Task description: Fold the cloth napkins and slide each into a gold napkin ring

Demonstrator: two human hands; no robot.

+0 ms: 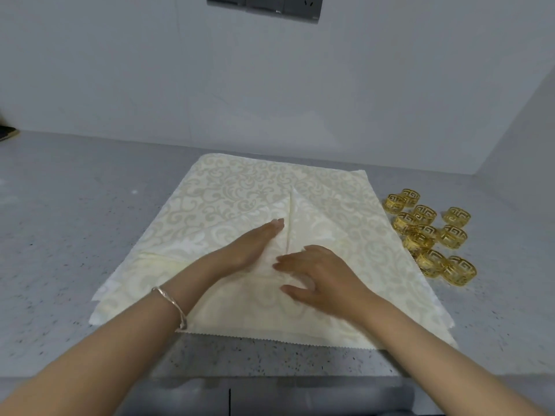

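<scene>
While the napkin (315,217) lies on the counter (75,220), its folded flaps are pressed flat by both hands: the left hand (252,244) with fingers straight and together, the right hand (318,274) with fingers spread. Rings (429,232) are clustered just right of it.

Grey speckled counter (75,235) extends L of left grip (249,244), R of right grip (324,274) and beyond both. Pale, plain back wall (150,85) well beyond grips. Dark grey socket panel (264,4) on back wall, high above grips, top cut by frame. Pale side wall (528,130) far R of right grip, meets back wall in corner. Small dark obj. (7,133) at frame edge, far L of left grip, at rear of counter; ID unclear.
</scene>
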